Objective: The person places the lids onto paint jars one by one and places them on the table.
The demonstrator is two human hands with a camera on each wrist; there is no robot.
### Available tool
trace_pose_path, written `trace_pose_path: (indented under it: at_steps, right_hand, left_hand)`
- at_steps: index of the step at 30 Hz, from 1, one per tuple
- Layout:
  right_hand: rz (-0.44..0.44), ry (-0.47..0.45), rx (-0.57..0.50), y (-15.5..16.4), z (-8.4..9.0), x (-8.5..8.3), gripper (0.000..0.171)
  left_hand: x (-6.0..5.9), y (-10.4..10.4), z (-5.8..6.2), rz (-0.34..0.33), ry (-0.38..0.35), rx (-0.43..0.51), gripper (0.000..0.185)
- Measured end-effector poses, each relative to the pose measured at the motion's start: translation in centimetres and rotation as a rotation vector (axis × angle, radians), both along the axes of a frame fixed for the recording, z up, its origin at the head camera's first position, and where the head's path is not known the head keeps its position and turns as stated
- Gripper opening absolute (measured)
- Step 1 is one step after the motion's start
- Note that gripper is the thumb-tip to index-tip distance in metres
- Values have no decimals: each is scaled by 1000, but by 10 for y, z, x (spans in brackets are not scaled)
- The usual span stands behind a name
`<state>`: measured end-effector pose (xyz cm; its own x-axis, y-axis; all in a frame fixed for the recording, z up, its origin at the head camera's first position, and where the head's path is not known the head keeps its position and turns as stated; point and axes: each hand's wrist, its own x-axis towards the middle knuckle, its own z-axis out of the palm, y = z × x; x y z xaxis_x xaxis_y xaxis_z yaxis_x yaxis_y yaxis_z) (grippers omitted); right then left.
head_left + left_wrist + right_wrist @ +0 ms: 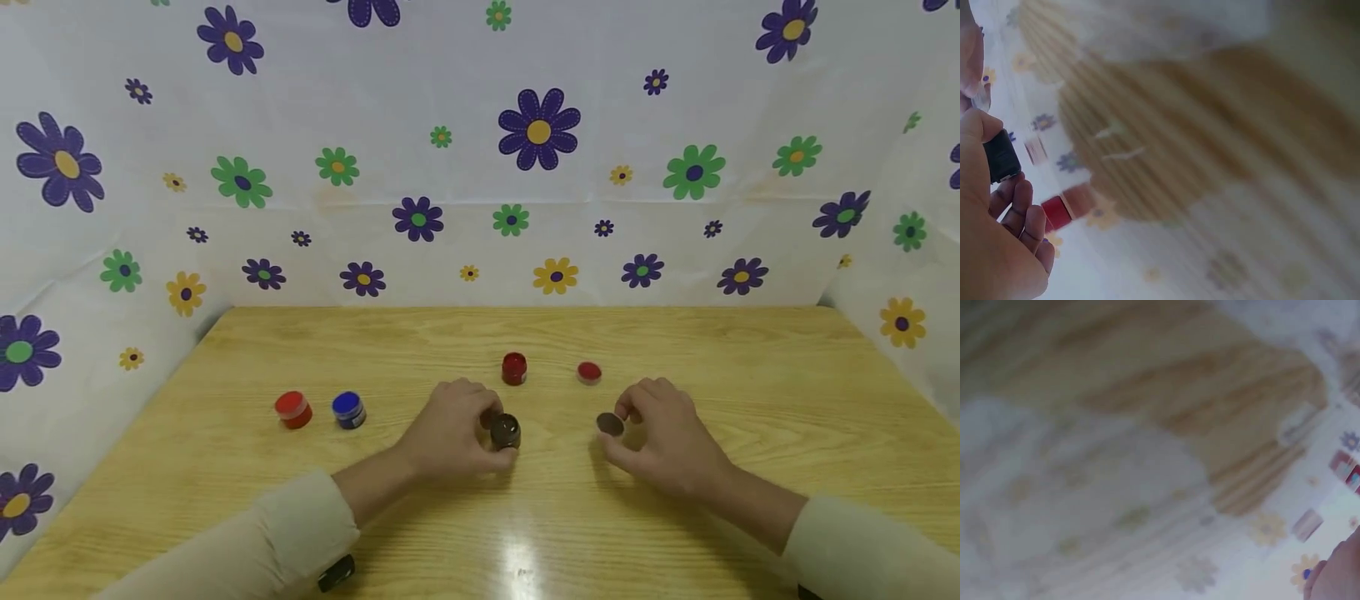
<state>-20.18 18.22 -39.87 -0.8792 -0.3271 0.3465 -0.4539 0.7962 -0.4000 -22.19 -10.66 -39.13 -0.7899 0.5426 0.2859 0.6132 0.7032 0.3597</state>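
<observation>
My left hand (457, 429) grips a small open jar of dark brown or black paint (506, 432) between thumb and fingers. The jar stands at the middle of the table with its mouth facing up; the left wrist view also shows this dark jar (1002, 156) in the fingers. To the right, my right hand (663, 433) pinches a round dark brown lid (610, 424) by its edge, apart from the jar. Only part of the right hand (1338, 575) enters the right wrist view, where the lid is hidden.
Behind the hands stand an open dark red paint jar (513, 369) and a red lid (589, 372). At the left are a lidded red jar (293, 409) and a lidded blue jar (349, 410). A flowered cloth (450, 167) encloses the wooden table (420, 333) behind and at both sides.
</observation>
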Motion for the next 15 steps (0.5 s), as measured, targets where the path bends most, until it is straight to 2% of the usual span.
trace_pose_path:
  at_steps: [4,7,11,15]
  right_hand:
    - [26,-30,-23,-9,2,8,24]
    - [40,-50,-24,-17,2,13,24]
    - [63,-43,-40,-27,1,18,26]
    - [90,29,-38,-37,2,23,28]
  left_hand:
    - [6,6,3,6,-9,-49,31]
    - [8,10,3,-7,23,-91,32]
    - [11,16,1,-38,100,-144,32]
    - [13,24,-1,-66,208,-185,32]
